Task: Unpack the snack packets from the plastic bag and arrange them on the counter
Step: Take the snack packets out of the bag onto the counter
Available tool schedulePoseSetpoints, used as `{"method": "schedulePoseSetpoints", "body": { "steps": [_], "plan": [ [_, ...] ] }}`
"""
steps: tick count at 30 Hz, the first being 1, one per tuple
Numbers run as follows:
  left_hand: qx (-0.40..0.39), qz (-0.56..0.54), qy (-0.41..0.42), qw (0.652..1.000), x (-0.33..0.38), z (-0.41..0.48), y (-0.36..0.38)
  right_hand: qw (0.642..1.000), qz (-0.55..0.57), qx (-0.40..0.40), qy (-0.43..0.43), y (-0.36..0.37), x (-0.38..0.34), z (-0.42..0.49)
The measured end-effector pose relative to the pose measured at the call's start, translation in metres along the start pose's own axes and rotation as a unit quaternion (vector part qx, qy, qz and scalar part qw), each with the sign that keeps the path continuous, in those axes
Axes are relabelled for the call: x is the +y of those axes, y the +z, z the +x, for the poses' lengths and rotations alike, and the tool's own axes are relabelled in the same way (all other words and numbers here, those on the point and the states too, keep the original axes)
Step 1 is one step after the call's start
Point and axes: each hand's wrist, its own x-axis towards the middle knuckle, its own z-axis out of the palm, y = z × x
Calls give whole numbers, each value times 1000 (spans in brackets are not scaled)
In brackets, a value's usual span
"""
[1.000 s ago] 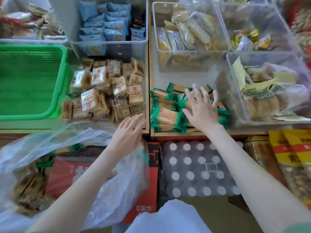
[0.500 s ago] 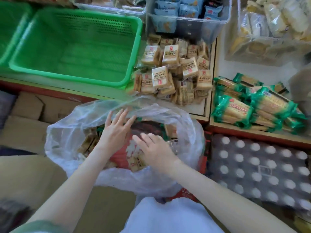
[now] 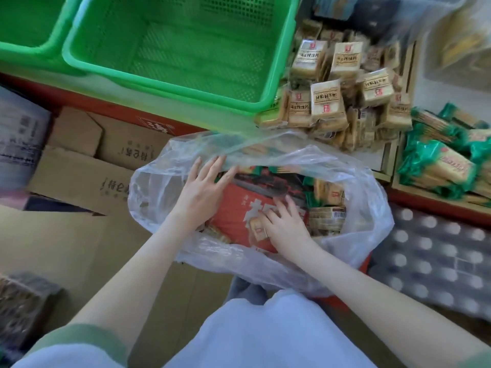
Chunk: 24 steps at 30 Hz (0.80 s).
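My left grip apart, flat on plastic bag rim; right grip inside bag over snack packet, clamp unclear. Light, slippery, crushable: I'd pinch edges.

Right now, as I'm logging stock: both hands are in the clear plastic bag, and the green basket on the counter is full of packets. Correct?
No. The head view shows the green basket empty; the beige packets lie piled beside it. The left hand and right hand are in the clear plastic bag.
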Motion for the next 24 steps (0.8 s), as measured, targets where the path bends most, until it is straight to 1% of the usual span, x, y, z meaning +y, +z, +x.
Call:
{"method": "schedulePoseSetpoints", "body": {
  "steps": [3,5,9,11,14,16,20,22,24],
  "plan": [
    [18,-13,21,1000,0,13,-4,989,12,149,18,-13,20,0],
    [33,-17,36,999,2,24,-7,976,33,213,39,-29,36,0],
    [65,-17,56,996,12,56,-16,939,125,308,87,-75,75,1],
    [76,-12,61,995,19,76,-22,914,174,337,140,-99,97,7],
    [78,2,46,996,29,104,-28,862,241,378,238,-126,133,23],
    [69,12,26,997,35,119,-29,838,255,381,297,-133,158,39],
    [55,34,1,998,38,133,-23,831,208,361,369,-128,196,72],
    [58,37,0,998,37,134,-21,835,185,319,409,-121,211,83],
    [66,37,2,997,36,134,-21,847,152,252,442,-113,222,88]
  ]
}}
